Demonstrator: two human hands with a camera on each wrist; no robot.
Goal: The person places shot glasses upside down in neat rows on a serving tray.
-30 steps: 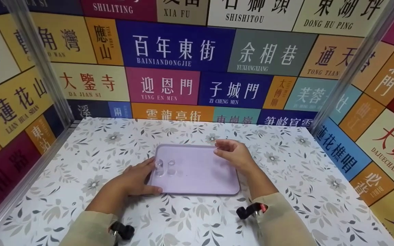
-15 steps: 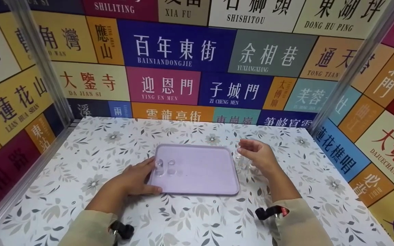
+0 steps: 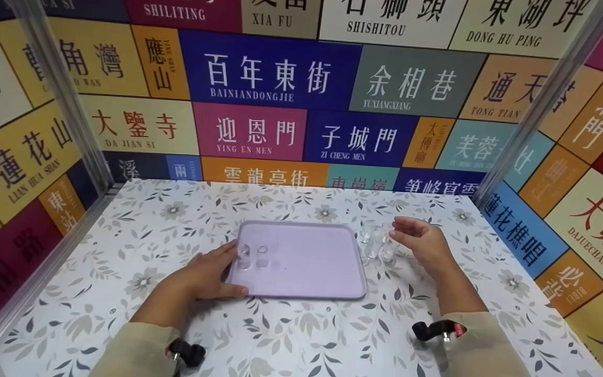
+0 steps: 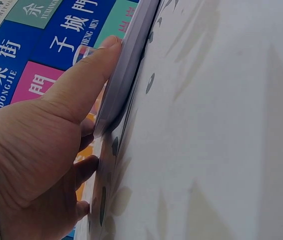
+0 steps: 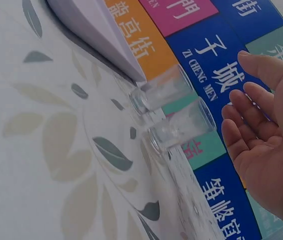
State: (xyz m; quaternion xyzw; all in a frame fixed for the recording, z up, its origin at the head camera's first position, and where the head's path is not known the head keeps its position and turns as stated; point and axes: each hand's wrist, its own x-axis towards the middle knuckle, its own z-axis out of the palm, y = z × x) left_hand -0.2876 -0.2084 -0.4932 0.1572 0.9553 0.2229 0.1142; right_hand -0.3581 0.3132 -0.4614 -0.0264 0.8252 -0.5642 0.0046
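Observation:
My left hand (image 3: 204, 272) holds the lilac tray (image 3: 312, 262) at its left end. In the left wrist view its thumb (image 4: 84, 77) lies against the tray's rim, with the other fingers low by the table. Two small clear glasses, the left one (image 3: 244, 257) and its neighbour (image 3: 263, 256), stand on the tray's left part. Just off the tray's right edge, two more clear glasses (image 5: 164, 90) stand upright side by side on the table. My right hand (image 3: 423, 243) is just right of these, apart from them, palm toward them and holding nothing, fingers loosely bent.
A white tablecloth (image 3: 176, 335) with grey leaves covers the table. Panels (image 3: 270, 73) with coloured street-name lettering rise behind it and at both sides. Clear corner posts (image 3: 526, 110) stand at the back. A black camera (image 3: 430, 331) sits at my right sleeve.
My right hand has moved from the tray's far right part out past its right edge, then away from the two glasses there, which now show plainly. My left hand and the tray stay put.

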